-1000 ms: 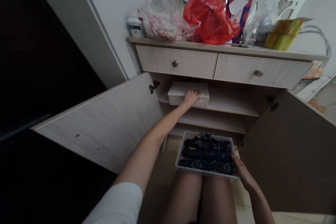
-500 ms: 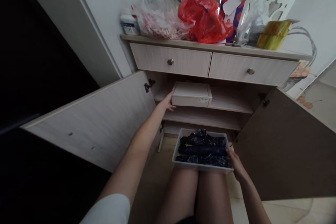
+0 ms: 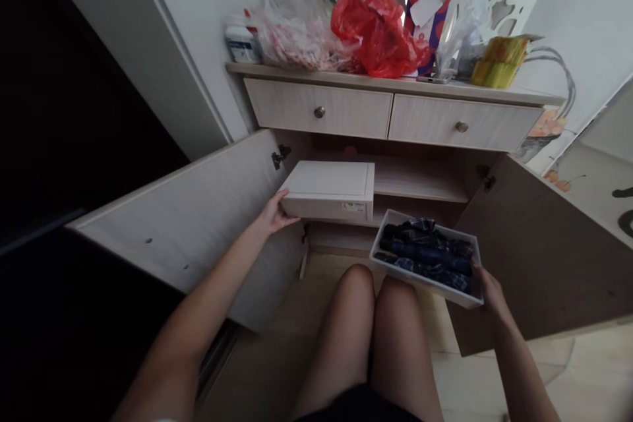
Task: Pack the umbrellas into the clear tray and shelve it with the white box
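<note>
My left hand (image 3: 277, 213) grips the left end of a white lidded box (image 3: 329, 188), thumb near the top and fingers underneath. The box juts out in front of the cabinet's upper shelf; a small label shows on its front. On the right, my right hand (image 3: 488, 287) holds the right end of an open, pale plastic bin (image 3: 425, 282), tilted down to the right above my knees. Dark plaid folding umbrellas or rolled cloths (image 3: 428, 252) lie side by side in it; which of the two, I cannot tell.
The left cabinet door (image 3: 198, 211) and right cabinet door (image 3: 534, 250) stand wide apart. Inside are shelves (image 3: 420, 178), below two drawers (image 3: 321, 102). A red plastic bag (image 3: 376, 26), a clear bag (image 3: 301, 33), a white bottle (image 3: 241, 43) and a yellow packet (image 3: 499, 60) crowd the top.
The white box has come forward and left off the shelf in my left hand. My right hand has shifted the bin rightward and tilted it.
</note>
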### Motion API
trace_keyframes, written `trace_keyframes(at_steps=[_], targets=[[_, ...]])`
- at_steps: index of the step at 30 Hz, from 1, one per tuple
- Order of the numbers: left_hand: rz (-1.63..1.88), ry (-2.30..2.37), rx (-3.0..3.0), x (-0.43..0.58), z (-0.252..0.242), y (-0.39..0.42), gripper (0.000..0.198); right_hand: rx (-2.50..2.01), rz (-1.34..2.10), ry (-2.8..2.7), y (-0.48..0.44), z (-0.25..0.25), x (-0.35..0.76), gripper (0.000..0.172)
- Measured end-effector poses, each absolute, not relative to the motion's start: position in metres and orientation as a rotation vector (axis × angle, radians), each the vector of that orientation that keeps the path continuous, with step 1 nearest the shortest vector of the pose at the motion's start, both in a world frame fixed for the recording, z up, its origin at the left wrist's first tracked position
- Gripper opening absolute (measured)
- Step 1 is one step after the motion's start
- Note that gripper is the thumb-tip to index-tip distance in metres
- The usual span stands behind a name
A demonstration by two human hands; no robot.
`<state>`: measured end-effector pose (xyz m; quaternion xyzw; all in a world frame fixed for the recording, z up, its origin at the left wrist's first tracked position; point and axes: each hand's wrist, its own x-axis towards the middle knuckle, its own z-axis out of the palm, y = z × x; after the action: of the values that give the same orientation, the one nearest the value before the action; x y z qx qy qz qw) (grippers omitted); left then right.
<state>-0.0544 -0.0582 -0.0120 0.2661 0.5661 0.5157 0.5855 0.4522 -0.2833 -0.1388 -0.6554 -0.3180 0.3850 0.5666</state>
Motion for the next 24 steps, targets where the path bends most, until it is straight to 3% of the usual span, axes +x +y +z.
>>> trace_keyframes(at_steps=[11,24], targets=[[1.224,1.244,0.549,-0.051,-0.026,-0.135,0.037,-1.387,0.716,-0.498,-0.227,-0.08,0.435,0.049],[1.226,1.252,0.511,-0.02,-0.037,-0.156,0.035,-1.378,1.021,-0.659,-0.215,-0.064,0.425,0.032]])
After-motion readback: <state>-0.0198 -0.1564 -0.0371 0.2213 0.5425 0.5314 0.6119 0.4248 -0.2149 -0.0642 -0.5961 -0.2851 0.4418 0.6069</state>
